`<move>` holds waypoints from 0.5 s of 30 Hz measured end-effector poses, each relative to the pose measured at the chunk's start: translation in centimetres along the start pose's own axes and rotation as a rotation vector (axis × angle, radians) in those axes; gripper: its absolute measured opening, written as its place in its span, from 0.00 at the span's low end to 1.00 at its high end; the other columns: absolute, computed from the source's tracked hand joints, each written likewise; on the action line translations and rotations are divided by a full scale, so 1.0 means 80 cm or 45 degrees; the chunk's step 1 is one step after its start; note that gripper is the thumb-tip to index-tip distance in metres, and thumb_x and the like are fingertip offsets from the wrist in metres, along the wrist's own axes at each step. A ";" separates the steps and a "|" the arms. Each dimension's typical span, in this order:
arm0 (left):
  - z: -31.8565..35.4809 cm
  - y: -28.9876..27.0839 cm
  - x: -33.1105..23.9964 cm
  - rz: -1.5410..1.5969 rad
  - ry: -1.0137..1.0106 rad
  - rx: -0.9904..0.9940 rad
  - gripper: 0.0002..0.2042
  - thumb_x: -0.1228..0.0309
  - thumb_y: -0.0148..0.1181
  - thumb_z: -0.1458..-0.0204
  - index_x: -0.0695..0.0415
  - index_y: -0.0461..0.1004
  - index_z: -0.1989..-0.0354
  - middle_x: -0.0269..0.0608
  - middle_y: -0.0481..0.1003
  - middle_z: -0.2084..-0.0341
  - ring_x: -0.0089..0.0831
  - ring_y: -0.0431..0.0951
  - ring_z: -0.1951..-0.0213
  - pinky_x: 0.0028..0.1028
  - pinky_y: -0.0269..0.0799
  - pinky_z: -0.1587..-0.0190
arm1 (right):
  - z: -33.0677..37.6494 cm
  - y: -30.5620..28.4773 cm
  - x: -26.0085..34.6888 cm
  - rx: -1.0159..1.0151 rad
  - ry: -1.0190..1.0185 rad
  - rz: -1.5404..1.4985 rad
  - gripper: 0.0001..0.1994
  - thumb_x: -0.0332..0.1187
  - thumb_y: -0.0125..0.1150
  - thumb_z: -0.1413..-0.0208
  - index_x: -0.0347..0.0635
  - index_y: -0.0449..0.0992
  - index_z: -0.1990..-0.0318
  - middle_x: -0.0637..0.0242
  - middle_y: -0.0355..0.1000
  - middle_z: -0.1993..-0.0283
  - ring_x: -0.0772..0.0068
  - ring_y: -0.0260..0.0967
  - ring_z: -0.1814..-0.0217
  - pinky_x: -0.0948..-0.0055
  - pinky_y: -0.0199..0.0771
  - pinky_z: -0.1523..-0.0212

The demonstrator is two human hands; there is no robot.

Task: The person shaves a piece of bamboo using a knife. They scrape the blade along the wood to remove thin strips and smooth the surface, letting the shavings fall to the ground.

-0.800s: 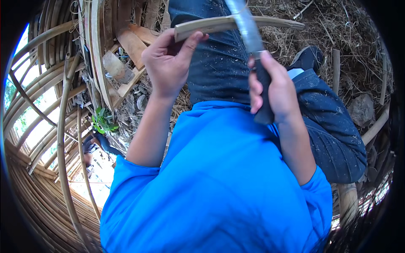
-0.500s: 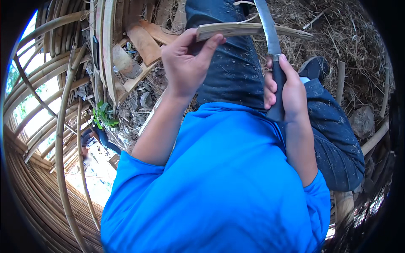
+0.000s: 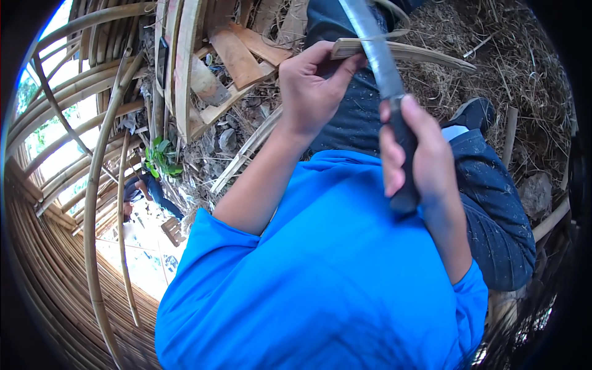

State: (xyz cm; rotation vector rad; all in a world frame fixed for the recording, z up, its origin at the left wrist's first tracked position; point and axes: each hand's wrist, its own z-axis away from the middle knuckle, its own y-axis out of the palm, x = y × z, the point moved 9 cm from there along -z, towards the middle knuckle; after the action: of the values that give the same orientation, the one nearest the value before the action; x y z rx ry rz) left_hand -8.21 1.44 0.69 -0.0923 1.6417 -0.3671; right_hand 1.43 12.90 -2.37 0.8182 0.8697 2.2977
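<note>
My left hand [image 3: 313, 94] pinches the near-left end of a narrow wooden strip [image 3: 431, 55], which points off to the right above my dark trousers. My right hand [image 3: 431, 151] is wrapped around the black handle of a large knife [image 3: 381, 61]. Its long metal blade slants up and to the left, crossing the strip close to my left fingers. A thin curled shaving [image 3: 402, 17] rises beside the blade, over the strip. The blade's tip runs out of the top of the picture.
Flat wood pieces [image 3: 237, 55] and upright planks [image 3: 185, 68] lie to the left, with a small green plant [image 3: 161, 157]. Bamboo poles [image 3: 95, 185] form a frame at far left; another person [image 3: 151, 194] is beyond it. Dry straw [image 3: 524, 80] and a rock [image 3: 535, 196] are at right.
The knife now crosses the strip much nearer my left hand, and its handle has come down toward my body. Both the strip and my left hand appear farther right as the whole view shifted.
</note>
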 end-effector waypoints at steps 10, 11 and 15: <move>0.004 -0.010 0.014 0.073 -0.037 -0.104 0.05 0.77 0.65 0.52 0.64 0.78 0.69 0.32 0.77 0.77 0.13 0.72 0.74 0.17 0.67 0.72 | -0.007 0.009 -0.002 0.020 -0.026 0.043 0.17 0.45 0.38 0.35 0.39 0.64 0.61 0.67 0.61 0.85 0.76 0.59 0.92 0.75 0.64 0.91; 0.003 -0.010 0.012 0.060 -0.016 -0.105 0.05 0.77 0.65 0.52 0.64 0.78 0.69 0.32 0.78 0.77 0.14 0.72 0.74 0.17 0.68 0.72 | -0.010 0.001 0.000 -0.037 -0.046 0.016 0.17 0.45 0.38 0.35 0.38 0.64 0.61 0.67 0.61 0.85 0.76 0.59 0.92 0.76 0.64 0.91; 0.007 -0.004 0.021 0.112 -0.154 -0.017 0.05 0.80 0.63 0.51 0.66 0.77 0.66 0.37 0.78 0.75 0.22 0.79 0.68 0.19 0.73 0.66 | 0.011 0.059 -0.011 0.223 0.034 0.249 0.17 0.45 0.37 0.35 0.39 0.65 0.62 0.67 0.61 0.84 0.77 0.59 0.92 0.75 0.64 0.91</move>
State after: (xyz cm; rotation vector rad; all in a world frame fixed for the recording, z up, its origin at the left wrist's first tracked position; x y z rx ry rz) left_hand -7.86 0.54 -0.86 -0.0517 1.5231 -0.2780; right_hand 1.37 9.66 1.22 0.9888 1.0557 2.4301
